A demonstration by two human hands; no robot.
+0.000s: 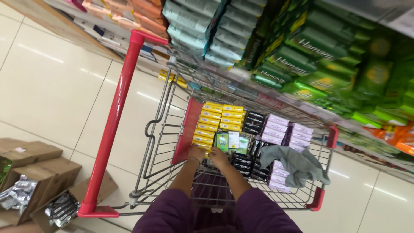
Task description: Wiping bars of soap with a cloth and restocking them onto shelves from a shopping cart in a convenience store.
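Both hands are down in the cart (181, 108), arranging soap boxes: the left hand (196, 152) is curled on the near end of the yellow boxes (217, 123), the right hand (218, 157) pinches a green box (222, 141) just beside them. Likely mid-stacking; next it needs the green box squared against the yellow row. Black boxes (253, 122), lilac boxes (276, 128) and a grey cloth (297, 164) lie to the right; green packs (297, 60) and teal packs (194, 26) fill the shelves.

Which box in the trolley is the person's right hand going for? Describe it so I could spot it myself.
Find the wire shopping trolley with the red handle. Inside it, just right of the stacked yellow boxes, the right hand touches a small green box. It is the only green one there, with a white box beside it.
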